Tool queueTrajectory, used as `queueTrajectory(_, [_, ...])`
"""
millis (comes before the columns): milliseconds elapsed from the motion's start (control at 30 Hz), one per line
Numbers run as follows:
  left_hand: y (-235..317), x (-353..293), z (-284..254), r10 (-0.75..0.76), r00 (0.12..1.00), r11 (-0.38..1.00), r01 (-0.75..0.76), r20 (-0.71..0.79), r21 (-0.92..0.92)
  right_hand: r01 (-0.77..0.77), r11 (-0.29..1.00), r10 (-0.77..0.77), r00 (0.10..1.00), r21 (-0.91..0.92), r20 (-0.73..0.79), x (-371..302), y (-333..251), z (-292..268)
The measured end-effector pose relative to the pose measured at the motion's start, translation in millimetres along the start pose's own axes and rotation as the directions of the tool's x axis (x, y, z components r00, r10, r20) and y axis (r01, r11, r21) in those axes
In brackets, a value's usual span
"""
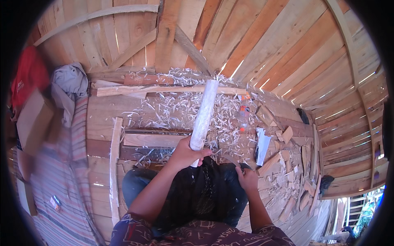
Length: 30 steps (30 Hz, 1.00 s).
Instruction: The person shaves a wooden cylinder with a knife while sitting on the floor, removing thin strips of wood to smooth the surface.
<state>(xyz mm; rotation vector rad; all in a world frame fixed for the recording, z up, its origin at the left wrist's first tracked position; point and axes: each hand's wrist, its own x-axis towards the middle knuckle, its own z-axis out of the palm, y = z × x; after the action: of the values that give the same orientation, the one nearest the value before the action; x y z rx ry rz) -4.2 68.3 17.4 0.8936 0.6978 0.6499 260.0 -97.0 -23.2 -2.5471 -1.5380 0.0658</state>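
Observation:
A thick, pale, peeled wooden stick [205, 110] stands tilted upward in front of my lap, its far end leaning slightly right. My left hand [186, 155] is wrapped round its lower part. Beside my right knee, my right hand [248, 178] is closed round the handle of a knife [232, 160]. The blade points up and left, apart from the stick. Most of the handle is hidden by my fingers.
Curled wood shavings [176, 108] cover the plank floor ahead. A clear bottle with orange parts [244, 112] lies among them. Offcuts [287, 133] are scattered at right. Long boards [116, 164] lie at left, near a striped cloth [61, 180]. Plank walls [262, 41] enclose the space.

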Motion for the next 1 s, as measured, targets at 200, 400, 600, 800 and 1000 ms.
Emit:
queueTrajectory(200, [-8.3, 1.0, -2.7, -0.022, 0.997, 0.993, 0.031, 0.08, -0.113, 0.014, 1.0, -0.014, 0.999, -0.007, 0.03, -0.6, -3.6, 1.2])
queueTrajectory(400, [-12.3, 1.5, -1.4, 0.013, 0.994, 0.97, 0.013, 0.104, -0.242, 0.06, 0.996, -0.062, 0.998, 0.065, 0.03, 0.8, -2.6, -2.1])
queueTrajectory(600, [-14.9, 0.7, -4.8, 0.0, 0.986, 0.966, 0.044, 0.167, -0.255, 0.096, 0.986, -0.102, 0.994, 0.133, 0.035, 3.1, 5.0, -0.4])
queueTrajectory(800, [-16.5, 0.0, -4.5, -0.102, 0.961, 0.929, 0.184, 0.256, -0.322, 0.038, 0.987, -0.048, 0.997, 0.154, 0.058, 2.9, 10.8, 2.8])
queueTrajectory(1000, [-23.8, -4.6, 6.4, -0.108, 0.874, 0.868, 0.316, 0.474, -0.384, -0.005, 0.888, 0.016, 1.0, 0.46, -0.019, 8.3, -4.0, -11.4])
